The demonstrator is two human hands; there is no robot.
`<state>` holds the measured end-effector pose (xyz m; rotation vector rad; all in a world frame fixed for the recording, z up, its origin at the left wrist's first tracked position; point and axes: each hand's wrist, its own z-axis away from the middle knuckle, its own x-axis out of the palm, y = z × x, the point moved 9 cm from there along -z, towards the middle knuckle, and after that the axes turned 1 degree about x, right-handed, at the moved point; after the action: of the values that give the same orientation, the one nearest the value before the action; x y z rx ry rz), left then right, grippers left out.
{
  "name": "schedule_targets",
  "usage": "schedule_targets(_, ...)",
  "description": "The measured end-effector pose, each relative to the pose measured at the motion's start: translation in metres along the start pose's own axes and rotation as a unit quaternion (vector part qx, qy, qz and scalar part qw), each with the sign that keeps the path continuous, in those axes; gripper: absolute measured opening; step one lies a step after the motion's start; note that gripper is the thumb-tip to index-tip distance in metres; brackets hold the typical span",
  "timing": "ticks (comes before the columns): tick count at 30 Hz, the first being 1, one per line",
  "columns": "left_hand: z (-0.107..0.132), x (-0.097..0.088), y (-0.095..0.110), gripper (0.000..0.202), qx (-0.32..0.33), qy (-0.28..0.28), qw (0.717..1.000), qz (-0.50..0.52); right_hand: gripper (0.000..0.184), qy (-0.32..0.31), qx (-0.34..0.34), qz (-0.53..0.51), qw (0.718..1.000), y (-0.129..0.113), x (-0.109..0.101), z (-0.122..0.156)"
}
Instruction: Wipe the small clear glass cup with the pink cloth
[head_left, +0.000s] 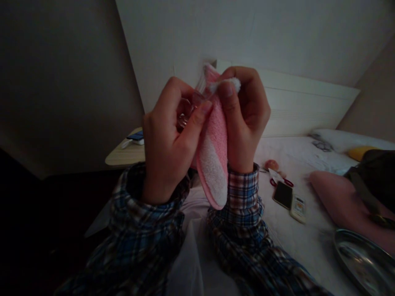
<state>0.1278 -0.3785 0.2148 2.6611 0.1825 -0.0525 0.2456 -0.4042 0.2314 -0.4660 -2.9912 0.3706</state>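
In the middle of the head view, both hands hold up a long, rounded pink-and-white terry cloth piece (pixel 217 135). It hangs downward, pink at the top and white lower down, with a pink rim. My left hand (pixel 173 131) is closed, its thumb and fingers pinching crinkled clear plastic (pixel 200 88) at the upper left edge of the cloth. The thumb of my right hand (pixel 247 107) presses a fold of white fluffy cloth against its fingers near the top. Exactly what the cloth piece is, I cannot tell.
On the bed to the right lie red-handled scissors (pixel 289 182), a dark phone (pixel 282 195) and a pale device (pixel 298 208). Further right are a pink cushion (pixel 336 197) and a round metal tray (pixel 339 250). A bedside table (pixel 119 156) bearing a blue-topped item stands left.
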Motion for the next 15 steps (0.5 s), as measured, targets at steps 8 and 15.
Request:
schedule_targets(8,0.001,0.000,-0.004,0.015,-0.026,-0.024,0.999,0.020,0.005,0.000,0.013,0.017,1.000,0.000,0.001,0.002)
schedule_targets(15,0.004,0.016,-0.016,0.028,-0.124,-0.105,0.972,0.170,0.005,0.005,0.004,-0.020,1.000,0.000,0.000,0.001)
